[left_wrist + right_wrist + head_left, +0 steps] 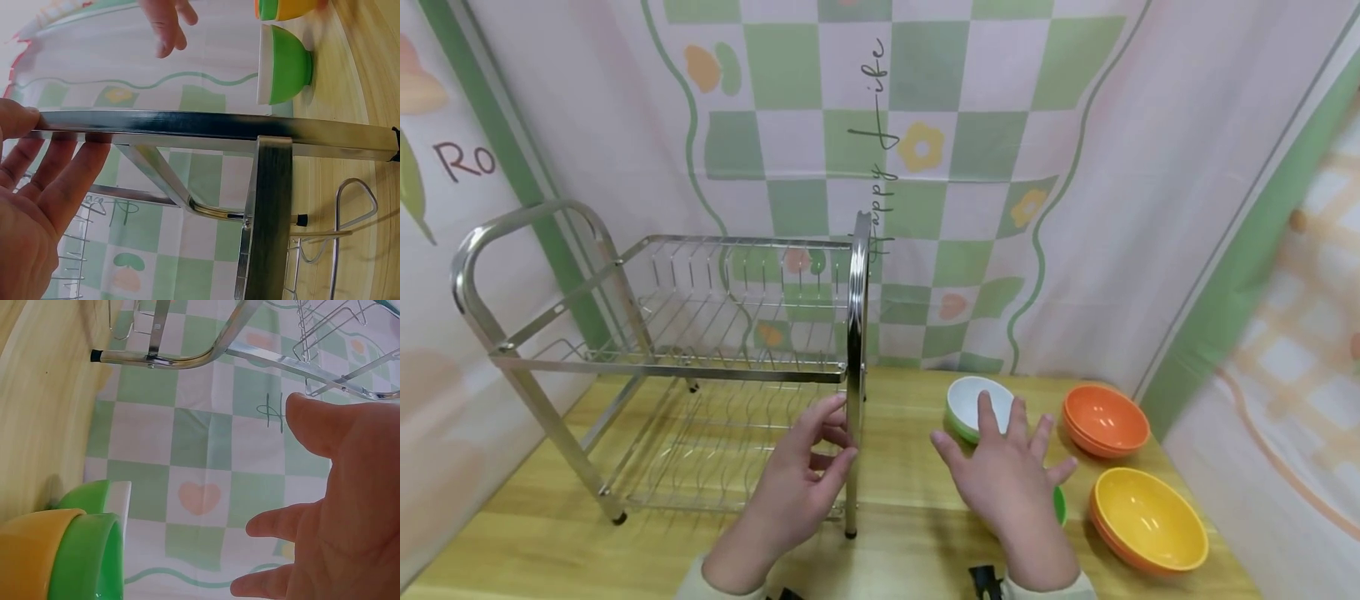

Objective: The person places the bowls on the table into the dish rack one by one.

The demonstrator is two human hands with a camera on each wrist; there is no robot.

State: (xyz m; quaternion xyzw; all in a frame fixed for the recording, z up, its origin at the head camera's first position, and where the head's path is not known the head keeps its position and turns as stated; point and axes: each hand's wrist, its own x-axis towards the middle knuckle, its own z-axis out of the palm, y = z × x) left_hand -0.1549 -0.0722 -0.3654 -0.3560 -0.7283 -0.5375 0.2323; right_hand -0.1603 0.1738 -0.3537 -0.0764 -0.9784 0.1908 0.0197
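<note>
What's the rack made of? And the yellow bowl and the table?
The rack looks like polished metal, maybe steel: it gleams like a mirror. The yellow bowl seems glossy plastic, with bright glints, though glazed ceramic is possible. The table shows smooth wood grain, perhaps printed.

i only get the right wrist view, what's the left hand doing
Observer: The left hand grips the right front post of the rack.
Operator: ok, what colour is the white-rimmed bowl inside
Observer: White inside as well, by the head view.
Operator: and which bowl is furthest right
Observer: In the head view, the yellow bowl, nearer the person than the orange bowls.
</note>
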